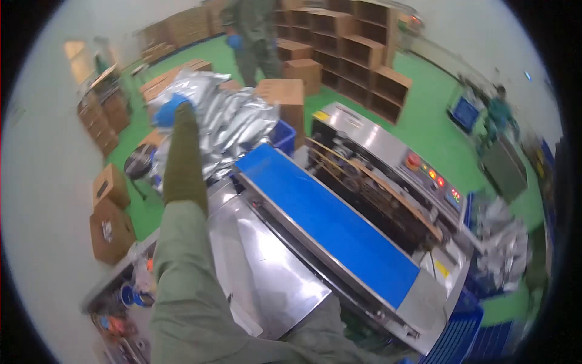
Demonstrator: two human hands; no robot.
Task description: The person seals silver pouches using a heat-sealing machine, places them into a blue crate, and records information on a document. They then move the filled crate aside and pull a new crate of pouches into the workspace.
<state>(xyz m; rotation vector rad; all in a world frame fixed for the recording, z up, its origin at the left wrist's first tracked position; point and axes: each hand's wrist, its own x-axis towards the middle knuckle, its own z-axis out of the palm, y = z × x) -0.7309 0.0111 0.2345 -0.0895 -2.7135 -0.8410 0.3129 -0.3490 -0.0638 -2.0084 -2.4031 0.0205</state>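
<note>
My left hand, in a blue glove, reaches far forward to a heap of silver foil bags. The glove overlaps the bags at the heap's upper left, and its fingers are too blurred to make out. Part of a blue bin shows beneath the bags' right side. Nearer to me is a machine with a blue conveyor belt, running diagonally beside a shiny metal table. My right hand is out of view.
Lit displays and a red button sit on the machine's control panel. More silver bags lie at the right, above blue crates. Cardboard boxes stand left; a person stands before brown shelves. Another person is far right.
</note>
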